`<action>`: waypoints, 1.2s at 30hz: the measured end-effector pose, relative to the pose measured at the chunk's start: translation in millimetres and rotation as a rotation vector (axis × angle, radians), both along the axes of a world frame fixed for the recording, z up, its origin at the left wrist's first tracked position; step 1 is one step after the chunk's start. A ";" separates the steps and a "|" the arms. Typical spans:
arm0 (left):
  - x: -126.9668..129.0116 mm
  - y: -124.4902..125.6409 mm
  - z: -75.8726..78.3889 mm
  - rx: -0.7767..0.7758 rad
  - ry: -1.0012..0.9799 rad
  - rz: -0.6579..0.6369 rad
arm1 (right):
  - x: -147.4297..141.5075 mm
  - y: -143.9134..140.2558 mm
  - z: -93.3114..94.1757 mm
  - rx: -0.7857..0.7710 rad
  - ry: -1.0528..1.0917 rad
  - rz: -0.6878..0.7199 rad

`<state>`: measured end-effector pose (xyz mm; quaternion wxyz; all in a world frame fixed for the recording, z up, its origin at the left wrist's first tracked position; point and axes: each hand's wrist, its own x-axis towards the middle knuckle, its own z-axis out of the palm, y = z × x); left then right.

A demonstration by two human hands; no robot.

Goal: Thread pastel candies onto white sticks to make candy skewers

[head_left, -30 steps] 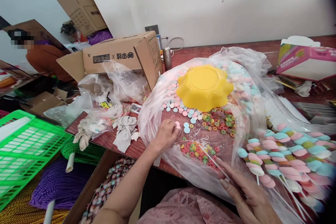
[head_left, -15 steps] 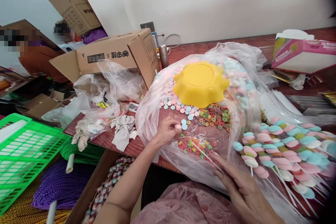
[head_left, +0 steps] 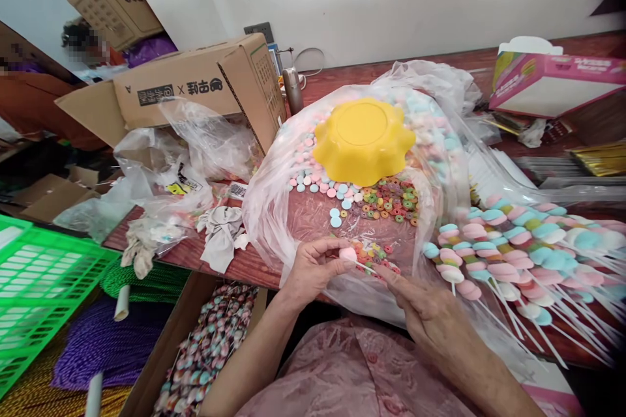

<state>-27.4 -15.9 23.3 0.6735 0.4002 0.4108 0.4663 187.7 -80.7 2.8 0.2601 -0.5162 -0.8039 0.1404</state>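
My left hand (head_left: pixel 312 268) pinches a round pink marshmallow (head_left: pixel 347 253) between thumb and fingertips. A thin white stick (head_left: pixel 366 267) is held by my right hand (head_left: pixel 424 305), its tip at the marshmallow; whether it has pierced it I cannot tell. Just beyond my hands lie small colourful ring-shaped candies (head_left: pixel 379 252), partly hidden by the fingers. More rings (head_left: pixel 386 199) and pink, blue and white marshmallow discs (head_left: pixel 335 216) are spread on clear plastic film (head_left: pixel 313 231). Finished-looking marshmallow skewers (head_left: pixel 513 254) on white sticks are heaped to the right.
An upturned yellow scalloped bowl (head_left: pixel 364 140) sits on the plastic among marshmallows. Left of it stand an open cardboard box (head_left: pixel 195 88) and crumpled bags. A box of skewers (head_left: pixel 215 332), purple twisted cords (head_left: pixel 107 345) and a green basket (head_left: pixel 49 287) are lower left. A person (head_left: pixel 44 104) is behind.
My left hand has brought the pink marshmallow nearer to me and toward the right hand. The stick's tip now meets the marshmallow. The camera view has shifted slightly.
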 end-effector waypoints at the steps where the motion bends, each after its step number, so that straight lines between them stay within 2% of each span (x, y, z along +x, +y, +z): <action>1: -0.1 -0.7 -0.6 -0.018 -0.022 0.004 | 0.1 -0.6 -0.1 -0.001 0.002 0.003; 8: 3.5 0.7 -10.3 -0.130 -0.187 0.155 | 4.1 -4.2 2.4 0.069 0.055 -0.004; 14: 7.8 -2.8 -15.4 -0.097 -0.191 0.266 | 2.2 -10.5 6.6 -0.005 0.107 0.009; 21: 11.6 -8.6 -14.2 -0.039 -0.177 0.263 | -1.3 -13.1 0.1 0.008 0.148 0.037; 30: 17.0 -8.6 -15.4 0.024 -0.129 0.365 | -6.7 -14.2 8.1 -0.021 0.137 0.032; 36: 15.9 -6.3 -18.5 0.024 -0.122 0.398 | -8.7 -15.7 2.9 -0.030 0.153 0.025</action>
